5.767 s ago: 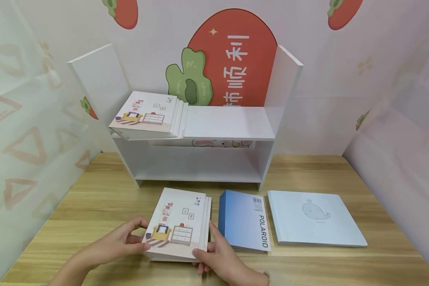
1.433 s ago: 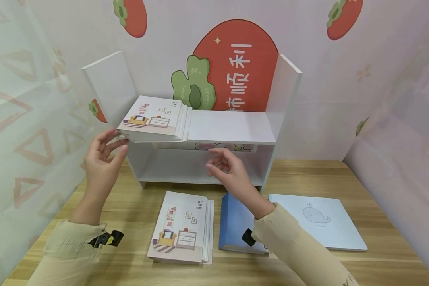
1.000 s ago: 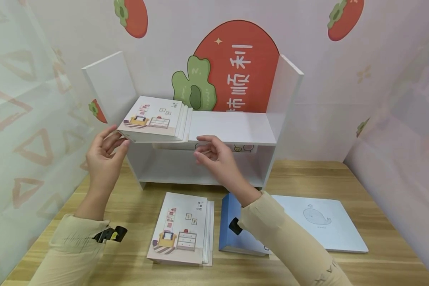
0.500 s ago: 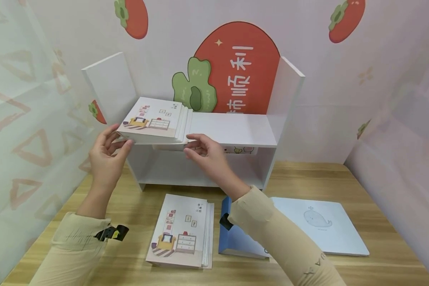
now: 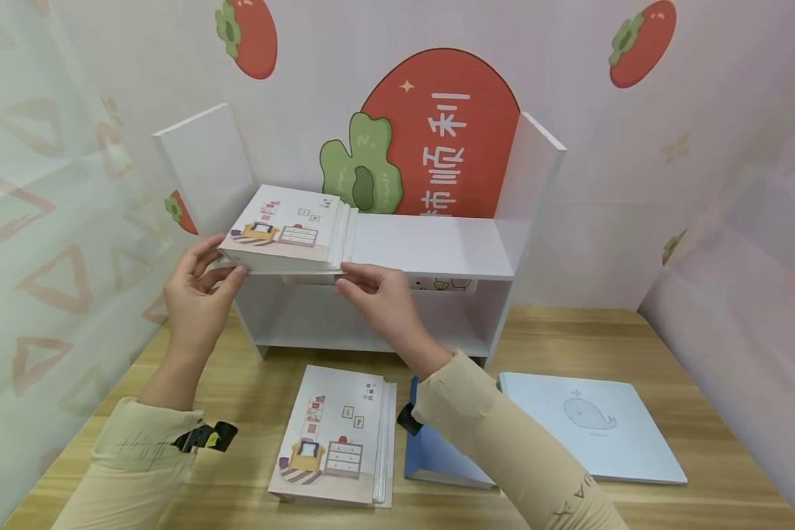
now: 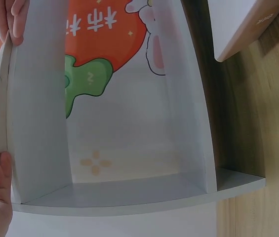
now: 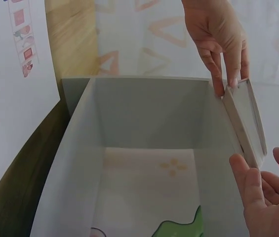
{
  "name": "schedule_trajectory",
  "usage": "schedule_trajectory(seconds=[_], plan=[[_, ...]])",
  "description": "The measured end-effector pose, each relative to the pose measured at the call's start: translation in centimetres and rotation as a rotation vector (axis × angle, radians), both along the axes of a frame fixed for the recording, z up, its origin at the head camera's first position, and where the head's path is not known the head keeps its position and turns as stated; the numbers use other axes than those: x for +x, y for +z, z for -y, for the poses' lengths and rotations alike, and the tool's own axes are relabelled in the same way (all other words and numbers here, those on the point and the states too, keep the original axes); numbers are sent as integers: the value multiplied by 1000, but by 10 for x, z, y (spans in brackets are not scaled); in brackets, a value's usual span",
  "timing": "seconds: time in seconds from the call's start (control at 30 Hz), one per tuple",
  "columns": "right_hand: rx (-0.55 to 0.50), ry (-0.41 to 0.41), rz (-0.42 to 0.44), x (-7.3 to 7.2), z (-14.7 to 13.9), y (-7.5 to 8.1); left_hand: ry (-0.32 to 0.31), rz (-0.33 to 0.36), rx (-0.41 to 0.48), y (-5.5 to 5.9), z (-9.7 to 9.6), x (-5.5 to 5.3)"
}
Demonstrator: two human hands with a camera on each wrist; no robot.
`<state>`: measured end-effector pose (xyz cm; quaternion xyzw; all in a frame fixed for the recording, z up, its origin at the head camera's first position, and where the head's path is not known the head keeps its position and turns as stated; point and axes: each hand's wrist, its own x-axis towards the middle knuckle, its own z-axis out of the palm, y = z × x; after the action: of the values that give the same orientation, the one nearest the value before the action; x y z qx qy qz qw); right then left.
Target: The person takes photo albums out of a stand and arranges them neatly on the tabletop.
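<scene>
A thick white book [image 5: 285, 221] with a drawn room on its cover lies on the upper shelf, its front edge a little over the shelf's front. At its front left corner my left hand [image 5: 199, 294] grips it between thumb and fingers. My right hand [image 5: 384, 305] pinches the front right corner. In the left wrist view, the book's edge [image 6: 0, 103] runs between both hands. A matching book [image 5: 327, 434] lies flat on the table below. Beside it, my right forearm partly covers a blue book [image 5: 440, 456].
The white shelf unit [image 5: 371, 346] has tall side panels and a lower level. A pale blue book with a whale [image 5: 589, 434] lies on the wooden table [image 5: 570, 331] at right. Printed cloth walls stand at the back and both sides.
Both hands have left the book on the table and risen to the shelf. My left hand reached the upper book's corner first; my right hand moved left onto the other corner.
</scene>
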<state>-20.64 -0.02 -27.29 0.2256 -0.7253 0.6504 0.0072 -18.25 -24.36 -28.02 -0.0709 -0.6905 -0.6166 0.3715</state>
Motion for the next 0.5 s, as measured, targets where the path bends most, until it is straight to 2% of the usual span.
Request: schedule_trajectory(seconds=[0.37, 0.5], plan=[[-53, 8, 1, 5, -2, -1, 14, 4, 13, 2, -2, 9], [-60, 41, 33, 2, -2, -2, 30, 18, -26, 1, -5, 15]])
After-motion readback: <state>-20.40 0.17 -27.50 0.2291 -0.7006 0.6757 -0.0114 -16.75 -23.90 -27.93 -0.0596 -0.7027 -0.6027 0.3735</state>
